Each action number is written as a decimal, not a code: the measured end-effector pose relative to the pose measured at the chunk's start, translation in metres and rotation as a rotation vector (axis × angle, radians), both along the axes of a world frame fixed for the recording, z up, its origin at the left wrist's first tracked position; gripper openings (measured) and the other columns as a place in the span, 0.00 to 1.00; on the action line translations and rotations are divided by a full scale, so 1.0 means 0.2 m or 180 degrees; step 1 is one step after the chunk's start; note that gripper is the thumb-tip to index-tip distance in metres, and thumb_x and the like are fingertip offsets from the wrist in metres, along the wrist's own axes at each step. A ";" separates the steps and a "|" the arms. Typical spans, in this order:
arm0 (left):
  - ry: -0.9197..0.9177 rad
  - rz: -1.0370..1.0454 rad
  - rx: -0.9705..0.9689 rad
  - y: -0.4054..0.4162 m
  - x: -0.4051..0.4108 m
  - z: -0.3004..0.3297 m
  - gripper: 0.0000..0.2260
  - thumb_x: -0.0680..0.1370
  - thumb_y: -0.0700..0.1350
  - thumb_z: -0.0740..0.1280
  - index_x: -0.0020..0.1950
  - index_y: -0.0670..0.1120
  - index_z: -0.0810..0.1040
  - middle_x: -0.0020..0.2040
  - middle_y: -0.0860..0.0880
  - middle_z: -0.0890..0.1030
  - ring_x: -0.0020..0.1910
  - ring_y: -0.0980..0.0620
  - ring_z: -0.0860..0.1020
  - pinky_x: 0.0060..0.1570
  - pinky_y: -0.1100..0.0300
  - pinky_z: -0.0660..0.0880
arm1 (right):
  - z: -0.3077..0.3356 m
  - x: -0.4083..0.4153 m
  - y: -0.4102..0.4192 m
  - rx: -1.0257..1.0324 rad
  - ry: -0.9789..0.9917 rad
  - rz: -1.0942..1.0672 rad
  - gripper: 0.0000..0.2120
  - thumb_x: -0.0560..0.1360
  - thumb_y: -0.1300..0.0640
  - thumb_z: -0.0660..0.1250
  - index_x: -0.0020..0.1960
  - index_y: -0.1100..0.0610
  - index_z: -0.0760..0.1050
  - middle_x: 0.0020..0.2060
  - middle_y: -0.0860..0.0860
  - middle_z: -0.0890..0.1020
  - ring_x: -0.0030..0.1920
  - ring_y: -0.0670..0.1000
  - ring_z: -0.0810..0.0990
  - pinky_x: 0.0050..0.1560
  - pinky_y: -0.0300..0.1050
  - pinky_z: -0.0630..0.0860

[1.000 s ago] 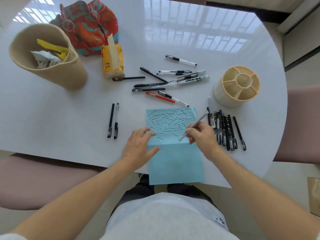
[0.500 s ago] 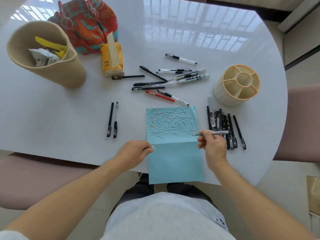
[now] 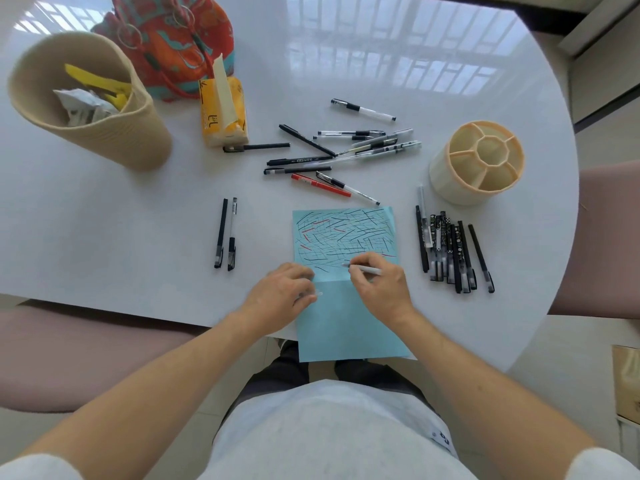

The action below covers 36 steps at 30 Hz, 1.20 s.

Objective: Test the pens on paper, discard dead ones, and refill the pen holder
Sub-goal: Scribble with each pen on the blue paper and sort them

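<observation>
**Operator:** At the near edge of the table (image 3: 104,237), on the blue paper (image 3: 346,327), my right hand (image 3: 379,289) has come back down. Half a second ago it held the grey pen (image 3: 367,270) up level, off to the right of the sheet; now the tip sits at the lower edge of the scribbles.

**Observer:** So what does that mean for the job?

**Operator:** I read it as a test stroke starting or being repeated. No fresh line shows under the tip, so I can't yet call this pen live or dead.

**Observer:** How are the hands set?

**Operator:** The right wrist rests low on the paper, thumb and forefinger pinching the barrel, which lies nearly flat and points left. My left hand (image 3: 285,294) sits at the sheet's left edge with its fingers curled round something small and clear, probably the cap (image 3: 317,293), though it's too small to be sure.

**Observer:** And the rest of the pens?

**Operator:** The untested pile (image 3: 343,150) lies beyond the paper. A tidy row (image 3: 450,251) lies just right of the sheet, near the pen holder (image 3: 478,161), whose compartments show nothing inside. Two black pens (image 3: 227,233) lie apart on the left, possibly rejects. The beige bin (image 3: 93,98) stands far left, with scraps in it.

**Observer:** Progress?

**Operator:** Midway, I'd judge. Refilling hasn't begun.
</observation>
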<state>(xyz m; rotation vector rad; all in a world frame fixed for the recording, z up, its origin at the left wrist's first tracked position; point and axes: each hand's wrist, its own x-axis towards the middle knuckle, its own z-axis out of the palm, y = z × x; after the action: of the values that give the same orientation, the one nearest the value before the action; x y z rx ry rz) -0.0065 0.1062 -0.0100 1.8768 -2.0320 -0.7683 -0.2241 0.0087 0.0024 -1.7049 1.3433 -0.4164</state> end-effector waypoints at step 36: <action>0.0456 0.0348 0.0293 -0.08 -0.17 0.11 0.06 0.80 0.48 0.65 0.45 0.49 0.78 0.37 0.57 0.75 0.37 0.56 0.72 0.38 0.59 0.69 | 0.12 -0.01 0.10 0.1595 -0.1431 -0.0819 0.03 0.80 0.61 0.70 0.49 0.61 0.81 0.37 0.55 0.86 0.38 0.53 0.86 0.40 0.45 0.84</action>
<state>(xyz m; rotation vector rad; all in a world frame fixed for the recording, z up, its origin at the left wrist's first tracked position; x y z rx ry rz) -0.0400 0.0900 0.0128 1.9044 -1.8208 -0.9525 -0.2267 0.0282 0.0255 -0.9614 1.2032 -0.5206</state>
